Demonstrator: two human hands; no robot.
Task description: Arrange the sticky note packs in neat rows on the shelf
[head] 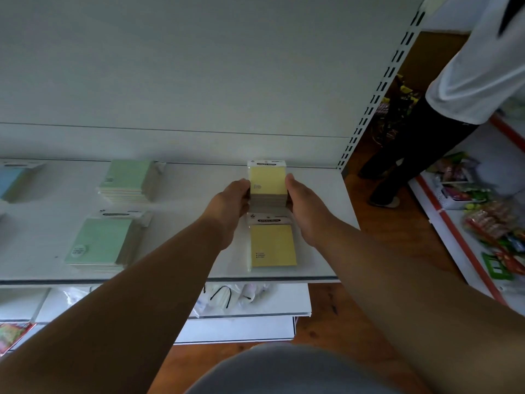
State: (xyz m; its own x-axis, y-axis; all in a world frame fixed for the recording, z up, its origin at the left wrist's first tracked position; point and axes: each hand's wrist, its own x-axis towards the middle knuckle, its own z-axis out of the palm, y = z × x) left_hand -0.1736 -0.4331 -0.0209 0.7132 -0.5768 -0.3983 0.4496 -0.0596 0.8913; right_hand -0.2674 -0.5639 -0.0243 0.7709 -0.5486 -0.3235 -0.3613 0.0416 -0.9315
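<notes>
A stack of yellow sticky note packs [267,182] stands at the back of the white shelf [184,237], right of centre. My left hand [231,203] presses its left side and my right hand [302,207] presses its right side, so both hands grip the stack. In front of it lies another yellow pack [272,245] near the shelf's front edge. Two stacks of green packs sit to the left, one at the back [129,180] and one at the front [103,241]. A blue pack [14,180] shows at the far left edge.
A white back panel rises behind the shelf, with a slotted upright [375,95] at its right end. Lower shelves hold bagged goods [227,298]. Another person [454,95] stands at the right on the wooden floor, beside a shelf of colourful goods [488,223].
</notes>
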